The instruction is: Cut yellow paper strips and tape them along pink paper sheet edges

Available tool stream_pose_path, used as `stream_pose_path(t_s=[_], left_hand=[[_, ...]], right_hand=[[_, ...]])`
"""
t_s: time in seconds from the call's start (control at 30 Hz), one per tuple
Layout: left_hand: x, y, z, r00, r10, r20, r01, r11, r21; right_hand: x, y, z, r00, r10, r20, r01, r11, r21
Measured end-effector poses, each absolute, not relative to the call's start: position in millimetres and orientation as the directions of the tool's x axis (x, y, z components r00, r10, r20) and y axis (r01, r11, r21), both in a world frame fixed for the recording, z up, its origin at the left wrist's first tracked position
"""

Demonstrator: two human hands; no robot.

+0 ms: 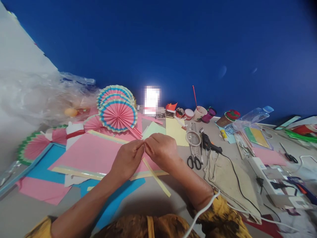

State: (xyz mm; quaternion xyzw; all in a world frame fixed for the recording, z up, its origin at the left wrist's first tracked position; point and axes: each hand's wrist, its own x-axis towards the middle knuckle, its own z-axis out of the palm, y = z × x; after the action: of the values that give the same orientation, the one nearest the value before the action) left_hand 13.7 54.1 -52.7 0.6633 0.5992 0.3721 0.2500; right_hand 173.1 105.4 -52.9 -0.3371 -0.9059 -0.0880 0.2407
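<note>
My left hand (127, 160) and my right hand (160, 150) meet above a large pink paper sheet (89, 157). Fingers of both are closed in a pinch, tips together, and whatever lies between them is hidden. Just below the fingertips a narrow pale yellow paper strip (158, 181) runs down to the right, over the sheet's edge; whether it is held cannot be made out. Pale yellow bands edge the pink sheet. Behind the hands are a green paper (155, 129) and a yellow paper (176, 132).
Pleated pink paper fans (118, 115) stand at the back left. On the right lie scissors (194, 162), a tape roll (193, 138), a black glue gun (210, 143), a folded cloth (230, 181) and a power strip (264, 175). Cups, including one white cup (200, 114), line the blue wall.
</note>
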Motion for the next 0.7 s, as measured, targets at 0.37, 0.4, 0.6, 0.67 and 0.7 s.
stream_pose_path(t_s=[0.37,0.4,0.6,0.67,0.7], left_hand=[[13.8,54.3,-51.1,-0.018,0.985,0.169,0.618,-0.122,0.777],[13.9,54.3,-51.3,-0.012,0.986,0.167,0.617,-0.124,0.777],[13.8,54.7,-53.7,0.001,0.988,0.155,0.612,-0.123,0.781],[13.3,54.8,-53.7,-0.007,0.989,0.150,0.611,-0.115,0.783],[13.2,54.8,-53.4,-0.012,0.989,0.147,0.611,-0.109,0.784]], right_hand=[[173.3,104.3,-53.2,-0.647,0.555,0.522,0.647,0.762,-0.008],[173.1,104.2,-53.1,-0.643,0.553,0.529,0.650,0.760,-0.005],[173.8,105.5,-52.9,-0.630,0.582,0.515,0.651,0.757,-0.059],[174.0,105.2,-52.4,-0.628,0.594,0.503,0.655,0.753,-0.071],[174.1,104.8,-52.0,-0.631,0.596,0.497,0.655,0.752,-0.070]])
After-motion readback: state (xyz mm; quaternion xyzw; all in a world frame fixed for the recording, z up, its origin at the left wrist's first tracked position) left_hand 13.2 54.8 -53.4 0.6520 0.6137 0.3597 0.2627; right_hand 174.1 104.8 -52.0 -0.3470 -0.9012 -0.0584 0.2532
